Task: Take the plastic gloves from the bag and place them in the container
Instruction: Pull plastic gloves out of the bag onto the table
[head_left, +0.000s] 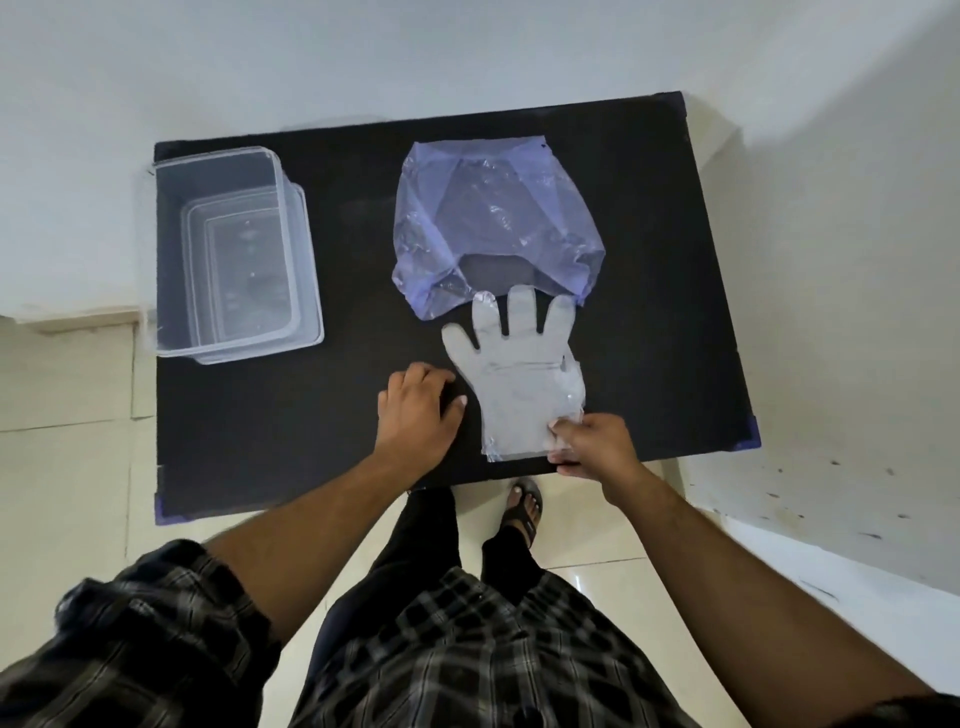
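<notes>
Clear plastic gloves (511, 379) lie flat as a stack on the black table (311, 415), fingers pointing at the mouth of a blue-tinted plastic bag (493, 223). The bag lies open toward me at the table's middle back, and the glove fingertips touch its lower edge. My right hand (592, 441) pinches the cuff corner of the gloves near the table's front edge. My left hand (421, 410) rests on the table just left of the gloves, fingers curled, holding nothing. A clear rectangular container (234, 254) stands empty at the far left.
The table stands against white walls at the back and right. A second clear tub or lid seems nested under the container. My sandalled foot (524, 506) shows on the tiled floor below the table's front edge.
</notes>
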